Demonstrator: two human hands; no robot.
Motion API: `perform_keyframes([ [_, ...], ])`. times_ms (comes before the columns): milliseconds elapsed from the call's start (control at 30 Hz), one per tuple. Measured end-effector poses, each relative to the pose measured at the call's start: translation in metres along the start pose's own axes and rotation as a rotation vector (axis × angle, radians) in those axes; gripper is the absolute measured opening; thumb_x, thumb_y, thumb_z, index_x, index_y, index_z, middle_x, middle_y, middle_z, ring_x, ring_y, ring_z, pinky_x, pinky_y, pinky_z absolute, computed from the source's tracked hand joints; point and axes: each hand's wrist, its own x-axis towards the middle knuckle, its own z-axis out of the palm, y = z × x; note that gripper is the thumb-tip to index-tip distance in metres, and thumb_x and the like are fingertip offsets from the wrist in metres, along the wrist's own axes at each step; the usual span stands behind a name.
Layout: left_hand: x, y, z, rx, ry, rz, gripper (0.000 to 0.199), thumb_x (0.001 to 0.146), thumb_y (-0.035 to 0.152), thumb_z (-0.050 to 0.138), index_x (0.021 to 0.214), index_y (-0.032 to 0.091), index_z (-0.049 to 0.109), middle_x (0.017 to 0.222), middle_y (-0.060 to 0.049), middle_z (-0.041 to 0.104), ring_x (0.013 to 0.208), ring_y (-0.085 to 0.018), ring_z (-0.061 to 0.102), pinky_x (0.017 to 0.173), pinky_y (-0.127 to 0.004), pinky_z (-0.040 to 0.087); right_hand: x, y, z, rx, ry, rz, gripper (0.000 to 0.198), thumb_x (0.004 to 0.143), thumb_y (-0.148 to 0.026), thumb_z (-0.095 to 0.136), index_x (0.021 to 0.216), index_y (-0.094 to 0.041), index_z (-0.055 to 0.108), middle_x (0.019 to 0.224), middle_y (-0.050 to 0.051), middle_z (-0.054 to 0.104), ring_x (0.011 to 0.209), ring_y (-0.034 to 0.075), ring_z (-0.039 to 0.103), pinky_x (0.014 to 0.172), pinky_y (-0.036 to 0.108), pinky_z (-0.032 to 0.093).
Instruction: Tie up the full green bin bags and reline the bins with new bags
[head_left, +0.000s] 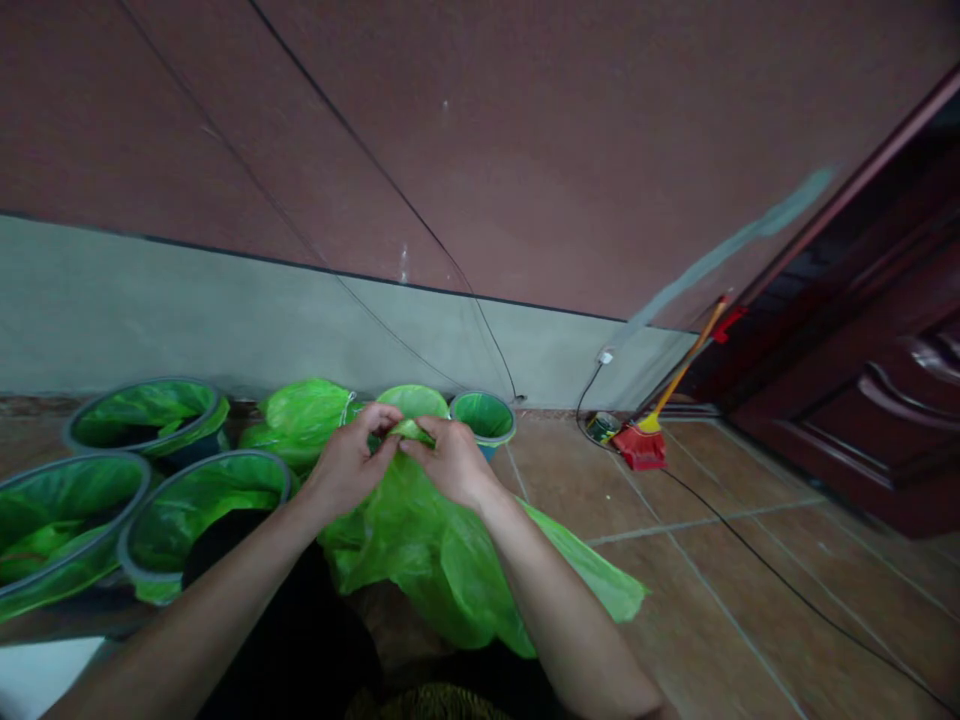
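Note:
Both hands meet in front of me at the gathered top of a green plastic bag point(465, 560). My left hand point(356, 455) pinches the bag's edge between thumb and fingers. From the other side, my right hand point(454, 460) grips the same edge, its fingertips close to the left ones. Below the hands the thin, see-through plastic hangs loose and spreads to the right over the floor. Behind my left hand lies another bunched green bag point(307, 405). A light green round rim point(412, 400) shows just beyond my fingers, partly hidden by them.
Several buckets lined with green bags, among them a grey-rimmed bucket point(202, 510), stand at the left. A small bucket point(484, 420) sits by the wall. A red broom point(641, 445) leans near the dark door point(862, 400). A black cable point(750, 540) crosses the tiled floor.

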Motion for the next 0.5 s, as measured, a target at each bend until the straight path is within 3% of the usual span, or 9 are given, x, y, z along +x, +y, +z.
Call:
perform_keyframes([
  [133, -0.004, -0.011, 0.011, -0.067, -0.111, -0.048, 0.038, 0.082, 0.031, 0.056, 0.118, 0.019, 0.054, 0.086, -0.001, 0.067, 0.079, -0.018, 0.064, 0.074, -0.030, 0.051, -0.002, 0.008, -0.011, 0.162, 0.113, -0.008, 0.022, 0.087, -0.024, 0.054, 0.094, -0.020, 0.074, 0.084, 0.000, 0.072, 0.080, 0.016, 0.065, 0.075, 0.025, 0.047],
  [300, -0.021, -0.043, 0.022, -0.081, -0.221, -0.076, 0.022, 0.085, 0.028, 0.052, 0.100, 0.020, 0.066, 0.089, -0.002, 0.070, 0.083, -0.018, 0.064, 0.079, -0.031, 0.051, -0.011, 0.008, -0.048, 0.338, 0.309, 0.008, 0.020, 0.083, -0.034, 0.062, 0.089, -0.019, 0.073, 0.082, 0.000, 0.071, 0.077, 0.016, 0.063, 0.071, 0.025, 0.048],
  [400, -0.028, -0.061, 0.030, -0.008, -0.240, -0.056, 0.022, 0.084, 0.025, 0.050, 0.094, 0.019, 0.069, 0.089, -0.003, 0.069, 0.083, -0.018, 0.064, 0.079, -0.031, 0.051, -0.019, 0.000, -0.069, 0.449, 0.370, 0.060, 0.021, 0.081, -0.037, 0.064, 0.086, -0.018, 0.071, 0.076, 0.000, 0.069, 0.067, 0.014, 0.061, 0.062, 0.024, 0.047],
  [500, -0.026, -0.068, 0.037, 0.105, -0.180, -0.010, 0.033, 0.079, 0.021, 0.053, 0.109, 0.018, 0.067, 0.101, -0.007, 0.066, 0.094, -0.021, 0.064, 0.086, -0.035, 0.052, -0.026, -0.006, -0.081, 0.472, 0.375, 0.074, 0.021, 0.080, -0.038, 0.067, 0.082, -0.018, 0.070, 0.071, 0.000, 0.067, 0.063, 0.013, 0.058, 0.058, 0.023, 0.046],
])
